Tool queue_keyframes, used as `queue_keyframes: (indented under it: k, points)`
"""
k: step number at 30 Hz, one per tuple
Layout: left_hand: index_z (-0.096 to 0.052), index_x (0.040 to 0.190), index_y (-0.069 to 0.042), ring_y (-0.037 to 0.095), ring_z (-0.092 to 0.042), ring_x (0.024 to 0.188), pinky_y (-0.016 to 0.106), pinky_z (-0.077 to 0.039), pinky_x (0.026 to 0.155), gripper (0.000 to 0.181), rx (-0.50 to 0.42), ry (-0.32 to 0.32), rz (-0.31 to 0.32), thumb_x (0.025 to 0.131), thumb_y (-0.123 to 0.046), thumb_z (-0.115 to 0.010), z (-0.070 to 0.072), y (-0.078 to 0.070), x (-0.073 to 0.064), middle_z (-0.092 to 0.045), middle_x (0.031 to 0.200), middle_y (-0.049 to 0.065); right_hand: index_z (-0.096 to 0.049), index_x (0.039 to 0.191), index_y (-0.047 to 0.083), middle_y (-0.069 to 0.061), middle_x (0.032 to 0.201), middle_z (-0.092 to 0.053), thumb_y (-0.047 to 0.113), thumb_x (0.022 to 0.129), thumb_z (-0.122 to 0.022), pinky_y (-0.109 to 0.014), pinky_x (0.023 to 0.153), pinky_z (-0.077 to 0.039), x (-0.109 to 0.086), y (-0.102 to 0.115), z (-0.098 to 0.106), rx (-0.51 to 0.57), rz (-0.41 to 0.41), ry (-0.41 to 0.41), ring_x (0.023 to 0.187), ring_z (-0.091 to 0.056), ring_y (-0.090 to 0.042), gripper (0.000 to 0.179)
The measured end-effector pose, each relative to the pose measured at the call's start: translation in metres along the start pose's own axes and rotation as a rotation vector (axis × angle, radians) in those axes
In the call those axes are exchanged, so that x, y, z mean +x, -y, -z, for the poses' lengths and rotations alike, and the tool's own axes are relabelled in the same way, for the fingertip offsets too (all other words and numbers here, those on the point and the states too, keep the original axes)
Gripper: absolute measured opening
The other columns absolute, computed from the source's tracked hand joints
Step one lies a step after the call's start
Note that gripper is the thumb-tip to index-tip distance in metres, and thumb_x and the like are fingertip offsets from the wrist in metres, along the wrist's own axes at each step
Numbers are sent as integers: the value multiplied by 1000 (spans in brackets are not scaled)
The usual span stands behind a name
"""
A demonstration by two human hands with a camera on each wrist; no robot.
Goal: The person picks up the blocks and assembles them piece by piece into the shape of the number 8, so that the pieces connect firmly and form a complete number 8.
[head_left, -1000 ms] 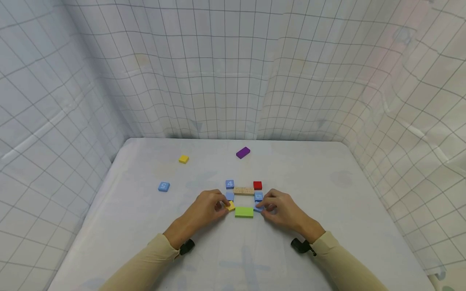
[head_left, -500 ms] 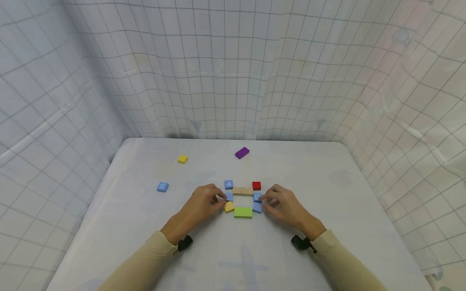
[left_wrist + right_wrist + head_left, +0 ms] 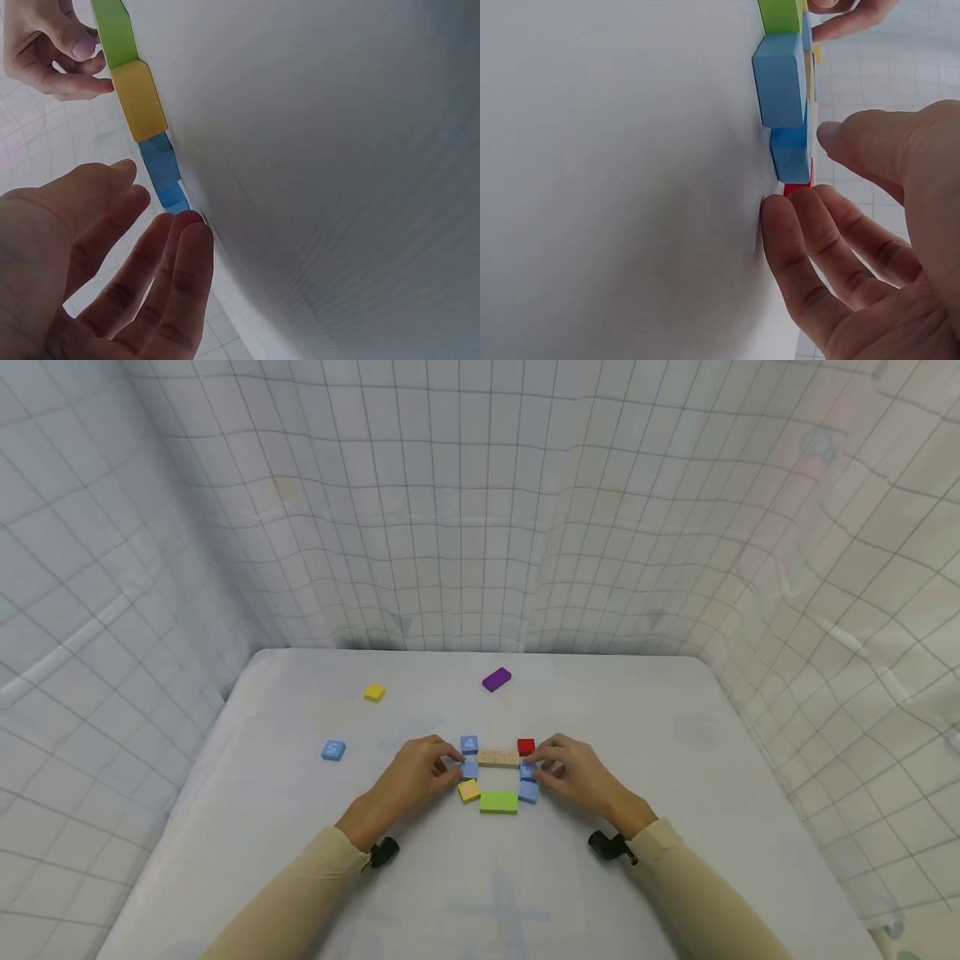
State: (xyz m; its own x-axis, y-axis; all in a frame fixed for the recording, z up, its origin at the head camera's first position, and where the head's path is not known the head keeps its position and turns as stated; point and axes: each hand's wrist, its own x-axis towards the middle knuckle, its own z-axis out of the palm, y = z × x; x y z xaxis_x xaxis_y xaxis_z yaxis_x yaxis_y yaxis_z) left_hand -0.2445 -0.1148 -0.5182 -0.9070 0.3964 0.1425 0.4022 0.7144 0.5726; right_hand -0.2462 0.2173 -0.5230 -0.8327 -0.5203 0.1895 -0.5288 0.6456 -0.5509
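Small blocks form a ring between my hands. My left hand [image 3: 416,781], fingers loosely bent, has its fingertips right beside a blue block [image 3: 470,771] on the ring's left side. A yellow block [image 3: 469,791] sits just nearer. Across from it, my right hand [image 3: 581,777] reaches the numbered blue block [image 3: 527,773], its index finger overlapping that block in the head view. Below that lies another blue block [image 3: 780,82]. In the wrist views, thumb and fingers stand apart on both hands. A green block [image 3: 498,802] closes the near side, a wooden block [image 3: 498,759] the far side.
At the ring's far corners are a blue block marked 4 [image 3: 469,744] and a red block [image 3: 527,746]. Farther off lie a purple block [image 3: 497,679], a yellow block [image 3: 374,692] and a blue block marked 5 [image 3: 333,750]. Gridded curtains [image 3: 465,527] surround the white table [image 3: 660,718].
Left fingers let go of the near yellow block and moved farther out to the blue one. Right fingers left the near blue block for the numbered blue block beyond it.
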Motion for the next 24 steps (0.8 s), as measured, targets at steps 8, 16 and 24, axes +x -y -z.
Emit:
queue_keyframes:
  k: [8,16,24]
  points:
    - [-91,123,-17,17,-75,103,37,-68,92,19,96,58,17,104,-20,-90,0,-11,4,-83,124,3,-88,136,19,-9,130,-72,16,111,-81,-24,89,-65,7,4,0,-41,-66,72,102,-69,-13,26]
    - [-91,130,-24,21,-76,112,44,-69,102,24,191,100,13,106,-28,-89,-4,-14,6,-79,125,3,-88,138,20,-10,127,-69,20,112,-81,-23,85,-61,11,7,-4,-91,-98,87,97,-63,-12,27]
    - [-90,134,-24,19,-73,109,43,-69,101,27,201,117,17,108,-30,-88,-3,-16,8,-80,125,3,-88,138,20,-8,126,-69,21,113,-80,-24,85,-61,13,5,-6,-100,-111,88,99,-63,-12,27]
